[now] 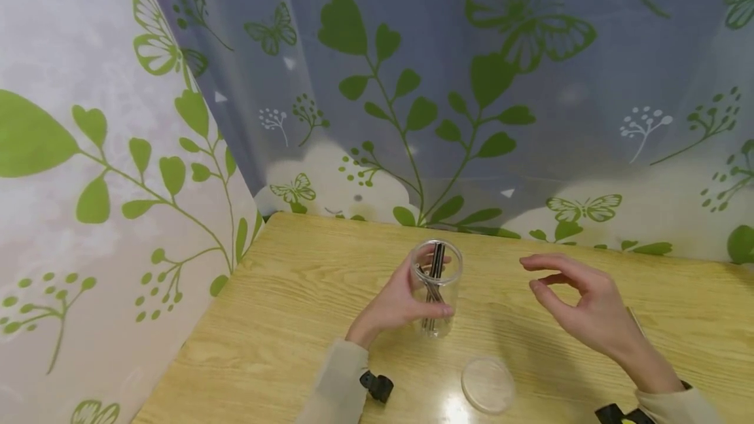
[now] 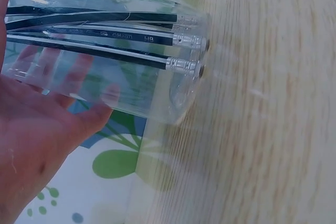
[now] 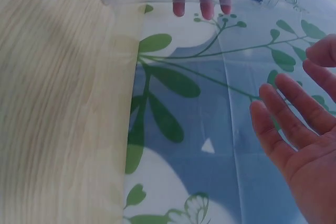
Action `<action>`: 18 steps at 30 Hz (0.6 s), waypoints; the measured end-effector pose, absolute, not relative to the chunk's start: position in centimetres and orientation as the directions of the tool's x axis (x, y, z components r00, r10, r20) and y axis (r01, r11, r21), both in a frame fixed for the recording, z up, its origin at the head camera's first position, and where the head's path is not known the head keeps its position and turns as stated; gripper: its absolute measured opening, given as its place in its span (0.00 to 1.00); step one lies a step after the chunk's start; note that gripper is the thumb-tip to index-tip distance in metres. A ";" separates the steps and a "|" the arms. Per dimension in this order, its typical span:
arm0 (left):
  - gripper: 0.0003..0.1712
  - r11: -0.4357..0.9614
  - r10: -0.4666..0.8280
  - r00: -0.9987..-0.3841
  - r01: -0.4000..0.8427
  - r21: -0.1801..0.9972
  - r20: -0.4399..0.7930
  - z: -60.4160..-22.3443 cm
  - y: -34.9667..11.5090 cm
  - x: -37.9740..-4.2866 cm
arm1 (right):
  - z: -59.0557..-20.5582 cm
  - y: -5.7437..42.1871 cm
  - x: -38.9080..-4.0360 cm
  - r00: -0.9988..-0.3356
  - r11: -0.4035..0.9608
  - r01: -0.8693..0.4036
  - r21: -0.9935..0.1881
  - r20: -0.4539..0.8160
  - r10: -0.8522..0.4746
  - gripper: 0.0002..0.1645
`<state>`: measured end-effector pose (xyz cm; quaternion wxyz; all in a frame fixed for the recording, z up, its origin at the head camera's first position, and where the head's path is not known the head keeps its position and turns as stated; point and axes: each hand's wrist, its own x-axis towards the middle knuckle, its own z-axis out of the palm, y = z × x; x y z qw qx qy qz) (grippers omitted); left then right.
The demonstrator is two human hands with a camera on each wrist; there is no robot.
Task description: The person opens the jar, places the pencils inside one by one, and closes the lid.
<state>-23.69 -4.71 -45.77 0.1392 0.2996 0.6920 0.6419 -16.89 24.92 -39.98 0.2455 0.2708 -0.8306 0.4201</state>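
Observation:
My left hand (image 1: pixel 400 296) grips a clear jar (image 1: pixel 450 293), its thumb across the near side and its fingers round the back. Inside the jar stand several dark striped pencils (image 1: pixel 434 273), some leaning across the others. In the left wrist view, the pencils (image 2: pixel 131 36) show metal ferrules and eraser ends at the jar's base. To the right of the jar, my right hand (image 1: pixel 589 306) hovers over the table with nothing between its fingers. Its fingers (image 3: pixel 294 116) are loosely bent and spread in the right wrist view.
A round clear lid (image 1: pixel 487 385) lies flat on the wood-grain table (image 1: pixel 318 260), nearer me than the jar. A thin stick-like thing (image 1: pixel 636 322) shows partly behind my right wrist. Behind the table hangs a leaf-and-butterfly-patterned curtain (image 1: pixel 365 149), with a similarly patterned surface (image 1: pixel 118 247) at left.

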 end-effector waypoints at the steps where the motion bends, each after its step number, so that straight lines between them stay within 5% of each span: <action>1: 0.52 -0.002 0.591 -0.783 0.240 0.971 0.194 -45.8 -4.7 -23.7 | -40.1 25.1 -16.8 -0.737 0.504 -0.650 -0.568 0.632 -0.239 0.29; 18: 0.45 0.011 0.588 -0.791 0.218 0.976 0.170 -46.0 -4.5 -23.5 | -41.6 27.8 -15.6 -0.798 0.571 -0.546 -0.613 0.588 -0.132 0.24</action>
